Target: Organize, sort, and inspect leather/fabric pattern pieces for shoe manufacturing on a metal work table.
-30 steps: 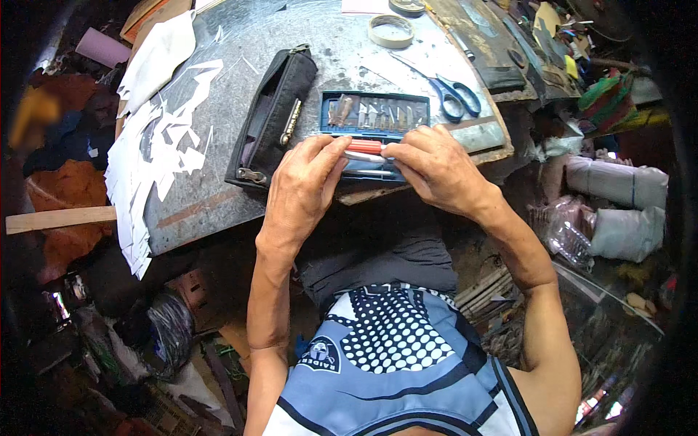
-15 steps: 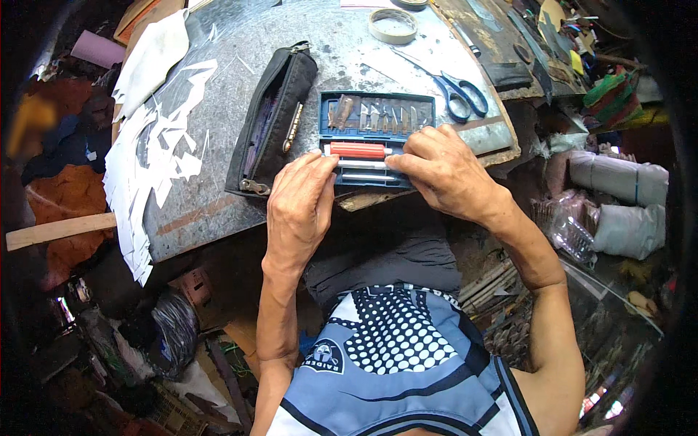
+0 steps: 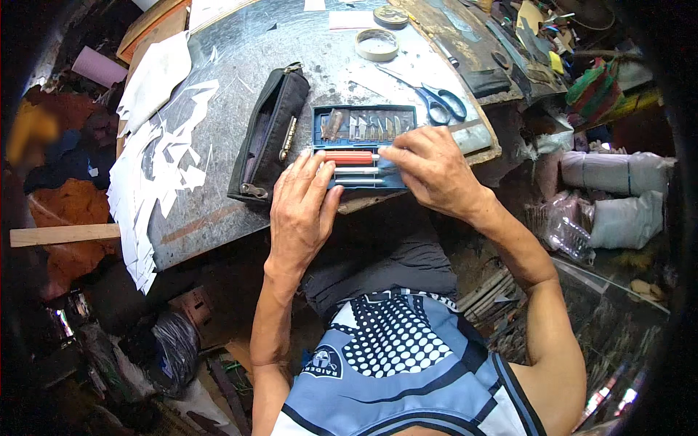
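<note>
I'm looking straight down on a worn grey tabletop [image 3: 240, 196], and both hands are at the open blue knife-set case [image 3: 367, 145] lying near its front edge. My left hand [image 3: 302, 207] rests flat at the case's lower left corner, fingers [image 3: 316, 171] spread and loose, tips touching the case and the red-handled craft knife [image 3: 350, 157] in its slot — nothing gripped there. My right hand [image 3: 432, 171] comes in from the right side, fingers [image 3: 392, 154] pinched narrow at the tip end of that red knife, where the metal collar sits; whether they have actually closed on it I cannot tell, the knuckles cover the contact. Below the red knife, two slimmer silver handles [image 3: 356, 176] lie in their own grooves, and the upper compartment holds a row of spare blades [image 3: 367, 127].

Just left of the case, touching or nearly so, a black zip pouch [image 3: 269, 138] lies open, slanting away from me. Blue-handled scissors [image 3: 440, 102] sit just beyond the case on the right, and a roll of tape [image 3: 376, 45] is farther back. White paper cuttings [image 3: 156, 160] are strewn along the tabletop's left side — some hanging over the edge.
</note>
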Motion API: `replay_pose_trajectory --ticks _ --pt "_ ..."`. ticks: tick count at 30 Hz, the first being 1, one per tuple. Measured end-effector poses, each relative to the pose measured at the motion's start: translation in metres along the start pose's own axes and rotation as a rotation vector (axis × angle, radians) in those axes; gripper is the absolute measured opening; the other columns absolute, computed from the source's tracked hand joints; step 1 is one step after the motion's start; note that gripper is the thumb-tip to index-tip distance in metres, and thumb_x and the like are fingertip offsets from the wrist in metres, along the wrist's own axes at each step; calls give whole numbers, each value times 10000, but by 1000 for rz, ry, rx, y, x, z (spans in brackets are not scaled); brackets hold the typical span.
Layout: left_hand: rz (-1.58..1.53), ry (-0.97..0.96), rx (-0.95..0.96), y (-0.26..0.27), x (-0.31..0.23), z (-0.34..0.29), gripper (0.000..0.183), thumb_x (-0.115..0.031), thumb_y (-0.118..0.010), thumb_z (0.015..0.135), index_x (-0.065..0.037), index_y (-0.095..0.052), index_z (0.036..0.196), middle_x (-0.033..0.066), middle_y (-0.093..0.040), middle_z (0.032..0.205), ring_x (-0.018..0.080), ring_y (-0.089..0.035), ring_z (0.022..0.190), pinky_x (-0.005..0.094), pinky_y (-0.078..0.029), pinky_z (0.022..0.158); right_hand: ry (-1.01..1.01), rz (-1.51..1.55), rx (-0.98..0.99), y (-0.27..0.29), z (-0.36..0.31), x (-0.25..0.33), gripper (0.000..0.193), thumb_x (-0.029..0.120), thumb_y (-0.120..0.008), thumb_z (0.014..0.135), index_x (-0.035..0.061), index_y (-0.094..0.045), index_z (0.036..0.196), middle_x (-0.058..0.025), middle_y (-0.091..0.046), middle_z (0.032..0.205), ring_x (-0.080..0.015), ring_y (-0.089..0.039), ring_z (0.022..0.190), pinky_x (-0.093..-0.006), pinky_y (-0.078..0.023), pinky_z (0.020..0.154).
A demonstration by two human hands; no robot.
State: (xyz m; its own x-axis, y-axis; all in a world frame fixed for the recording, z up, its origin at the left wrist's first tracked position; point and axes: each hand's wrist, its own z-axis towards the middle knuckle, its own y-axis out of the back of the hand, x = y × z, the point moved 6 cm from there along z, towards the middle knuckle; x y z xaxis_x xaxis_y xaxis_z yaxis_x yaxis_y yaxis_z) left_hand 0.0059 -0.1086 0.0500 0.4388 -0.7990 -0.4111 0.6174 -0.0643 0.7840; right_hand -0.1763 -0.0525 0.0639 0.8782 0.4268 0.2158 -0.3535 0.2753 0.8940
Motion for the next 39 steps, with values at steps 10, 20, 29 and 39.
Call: replay_pose_trajectory --ticks 10,20,29,39 --pt "96 -54 111 -26 0 0 627 -281 -745 795 26 -520 1293 199 -526 1345 337 -482 1277 439 -357 1077 -49 -40 -34 -12 -6 10 344 179 -660 823 47 -618 1137 -124 -584 1193 -302 -513 1171 -458 -377 972" --pt "-124 25 -47 -7 16 -1 723 -194 -762 785 33 -430 1386 236 -439 1431 388 -389 1355 453 -302 1117 -83 -8 -19 -9 -4 10 352 169 -652 836 32 -595 1156 -139 -582 1194 -304 -532 1146 -445 -381 980" --pt "49 -8 55 -19 7 -5 652 -269 -775 771 -8 -520 1312 160 -533 1350 354 -454 1302 476 -339 1076 -141 -45 -18 -5 -13 3 367 222 -659 861 27 -598 1166 -166 -575 1219 -320 -519 1172 -459 -358 1015" --pt "5 45 61 -19 11 -6 660 -285 -765 786 -3 -514 1328 197 -470 1413 376 -397 1346 492 -308 1102 -213 -40 -158 5 -19 -11 442 231 -669 867 9 -568 1236 -193 -544 1288 -337 -498 1212 -454 -363 1019"
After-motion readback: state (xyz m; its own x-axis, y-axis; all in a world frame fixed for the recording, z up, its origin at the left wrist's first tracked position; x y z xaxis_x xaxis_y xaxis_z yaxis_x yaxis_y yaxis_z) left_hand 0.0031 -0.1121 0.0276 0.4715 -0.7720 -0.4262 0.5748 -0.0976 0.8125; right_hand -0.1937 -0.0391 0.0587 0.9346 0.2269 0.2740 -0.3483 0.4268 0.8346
